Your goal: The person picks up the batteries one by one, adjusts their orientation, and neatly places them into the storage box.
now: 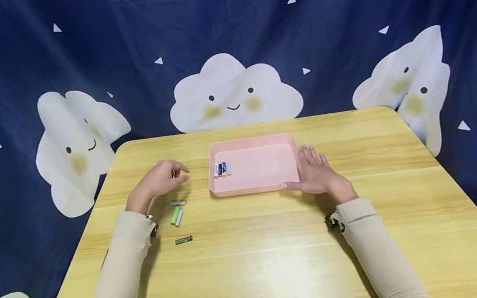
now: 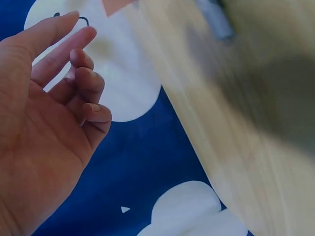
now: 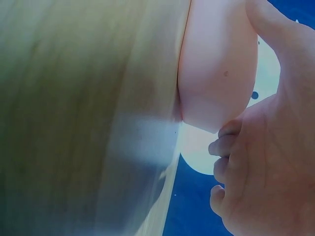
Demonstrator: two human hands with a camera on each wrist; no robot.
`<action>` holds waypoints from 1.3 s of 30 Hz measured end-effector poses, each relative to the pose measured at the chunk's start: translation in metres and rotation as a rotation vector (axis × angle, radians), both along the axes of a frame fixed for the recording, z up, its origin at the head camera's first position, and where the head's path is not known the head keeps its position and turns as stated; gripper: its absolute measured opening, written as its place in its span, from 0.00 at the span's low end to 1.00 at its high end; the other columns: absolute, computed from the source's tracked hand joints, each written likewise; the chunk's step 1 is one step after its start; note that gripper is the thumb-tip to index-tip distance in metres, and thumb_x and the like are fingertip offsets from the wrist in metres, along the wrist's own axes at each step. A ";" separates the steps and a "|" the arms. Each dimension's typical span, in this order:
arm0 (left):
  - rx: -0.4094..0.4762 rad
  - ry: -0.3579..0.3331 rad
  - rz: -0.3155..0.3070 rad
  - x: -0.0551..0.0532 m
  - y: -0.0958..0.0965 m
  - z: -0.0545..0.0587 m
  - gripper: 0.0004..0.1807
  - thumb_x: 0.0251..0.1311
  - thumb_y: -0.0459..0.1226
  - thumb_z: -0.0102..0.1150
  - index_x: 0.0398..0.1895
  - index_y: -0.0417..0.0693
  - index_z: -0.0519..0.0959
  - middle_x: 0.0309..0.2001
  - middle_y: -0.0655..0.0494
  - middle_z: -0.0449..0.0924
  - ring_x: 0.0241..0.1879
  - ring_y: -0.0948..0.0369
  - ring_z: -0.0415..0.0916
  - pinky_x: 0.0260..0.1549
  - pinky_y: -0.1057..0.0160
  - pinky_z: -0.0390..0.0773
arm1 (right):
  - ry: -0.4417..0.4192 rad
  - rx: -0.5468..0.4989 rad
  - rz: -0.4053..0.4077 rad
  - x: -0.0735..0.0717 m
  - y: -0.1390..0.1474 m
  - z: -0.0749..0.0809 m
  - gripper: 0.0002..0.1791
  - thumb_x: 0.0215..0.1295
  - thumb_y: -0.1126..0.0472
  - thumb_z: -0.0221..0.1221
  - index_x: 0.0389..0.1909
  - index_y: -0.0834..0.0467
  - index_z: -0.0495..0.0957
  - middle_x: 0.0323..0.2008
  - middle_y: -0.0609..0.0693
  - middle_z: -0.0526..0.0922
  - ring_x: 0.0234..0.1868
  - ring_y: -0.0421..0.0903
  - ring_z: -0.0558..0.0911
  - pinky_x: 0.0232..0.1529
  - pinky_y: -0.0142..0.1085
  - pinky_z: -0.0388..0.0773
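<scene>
A pink tray [image 1: 269,186] lies on the wooden table, with several small batteries [image 1: 223,169] side by side at its left end. My left hand [image 1: 159,180] hovers left of the tray, its fingers loosely bent and holding nothing; the left wrist view shows the bare palm [image 2: 44,147]. Below it on the table lie a grey battery [image 1: 177,202], a bright green battery [image 1: 175,215] touching a pale one [image 1: 179,218], and a dark green battery [image 1: 184,240] nearer the front. My right hand [image 1: 316,172] rests against the tray's front right corner, fingers extended along the right side and thumb at the front rim.
The table [image 1: 259,268] has its back edge just behind the tray. A dark blue curtain [image 1: 317,23] with white cloud prints hangs around it.
</scene>
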State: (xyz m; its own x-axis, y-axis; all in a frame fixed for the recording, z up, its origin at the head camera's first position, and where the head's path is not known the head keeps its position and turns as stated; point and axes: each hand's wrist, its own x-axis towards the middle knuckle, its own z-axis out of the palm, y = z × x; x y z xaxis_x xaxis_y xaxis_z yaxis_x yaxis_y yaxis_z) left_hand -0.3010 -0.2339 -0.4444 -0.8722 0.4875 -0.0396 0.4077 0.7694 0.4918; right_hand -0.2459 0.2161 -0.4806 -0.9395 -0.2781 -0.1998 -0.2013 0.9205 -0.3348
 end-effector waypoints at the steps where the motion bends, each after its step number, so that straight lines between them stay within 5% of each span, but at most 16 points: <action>1: -0.010 -0.005 -0.012 0.002 -0.003 -0.001 0.14 0.68 0.35 0.64 0.52 0.35 0.86 0.25 0.54 0.73 0.25 0.61 0.65 0.31 0.62 0.68 | -0.001 -0.003 -0.002 0.000 0.000 0.000 0.72 0.62 0.20 0.52 0.81 0.71 0.32 0.83 0.67 0.31 0.84 0.65 0.34 0.81 0.62 0.33; 9: -0.053 -0.133 -0.040 0.018 -0.021 -0.011 0.10 0.63 0.27 0.59 0.43 0.38 0.87 0.23 0.55 0.72 0.24 0.62 0.65 0.31 0.64 0.69 | -0.002 -0.021 0.001 0.001 -0.003 -0.002 0.72 0.61 0.19 0.52 0.81 0.71 0.32 0.82 0.67 0.31 0.84 0.66 0.33 0.81 0.63 0.33; 17: -0.152 -0.182 0.001 0.024 -0.029 -0.016 0.01 0.61 0.34 0.68 0.32 0.47 0.86 0.29 0.55 0.78 0.30 0.60 0.70 0.32 0.62 0.71 | 0.000 -0.030 -0.004 0.002 -0.002 -0.003 0.72 0.61 0.20 0.53 0.81 0.71 0.32 0.83 0.67 0.31 0.83 0.66 0.32 0.81 0.63 0.32; 23: -0.180 -0.191 0.053 0.025 -0.034 -0.021 0.09 0.64 0.41 0.68 0.26 0.50 0.85 0.24 0.58 0.75 0.24 0.61 0.67 0.28 0.62 0.68 | -0.002 -0.029 -0.005 0.002 -0.001 -0.003 0.72 0.61 0.20 0.53 0.81 0.71 0.32 0.82 0.67 0.31 0.83 0.67 0.32 0.81 0.63 0.31; 28: -0.120 -0.205 0.087 0.027 -0.036 -0.026 0.18 0.68 0.44 0.64 0.20 0.48 0.79 0.18 0.61 0.66 0.20 0.62 0.62 0.24 0.63 0.65 | -0.006 -0.032 -0.010 0.002 -0.001 -0.003 0.72 0.61 0.20 0.53 0.81 0.70 0.32 0.83 0.67 0.30 0.83 0.67 0.32 0.81 0.62 0.31; 31: -0.084 -0.177 0.095 0.027 -0.039 -0.029 0.15 0.70 0.44 0.62 0.25 0.47 0.80 0.20 0.60 0.68 0.21 0.62 0.63 0.25 0.63 0.66 | -0.007 -0.029 -0.009 0.002 -0.002 -0.003 0.72 0.62 0.21 0.53 0.81 0.70 0.32 0.83 0.67 0.30 0.83 0.67 0.32 0.81 0.62 0.31; 34: -0.059 -0.139 0.091 0.025 -0.043 -0.031 0.10 0.70 0.42 0.62 0.43 0.45 0.84 0.26 0.56 0.73 0.25 0.61 0.67 0.29 0.62 0.68 | -0.013 -0.033 -0.010 0.002 -0.002 -0.002 0.72 0.62 0.21 0.53 0.81 0.70 0.31 0.83 0.67 0.30 0.83 0.67 0.31 0.81 0.62 0.30; 39: -0.038 -0.144 0.036 0.022 -0.040 -0.031 0.29 0.65 0.45 0.69 0.65 0.39 0.79 0.27 0.54 0.72 0.26 0.62 0.64 0.29 0.64 0.66 | -0.022 -0.044 -0.021 0.002 -0.001 -0.001 0.72 0.61 0.20 0.53 0.81 0.69 0.31 0.83 0.65 0.29 0.83 0.66 0.30 0.80 0.62 0.29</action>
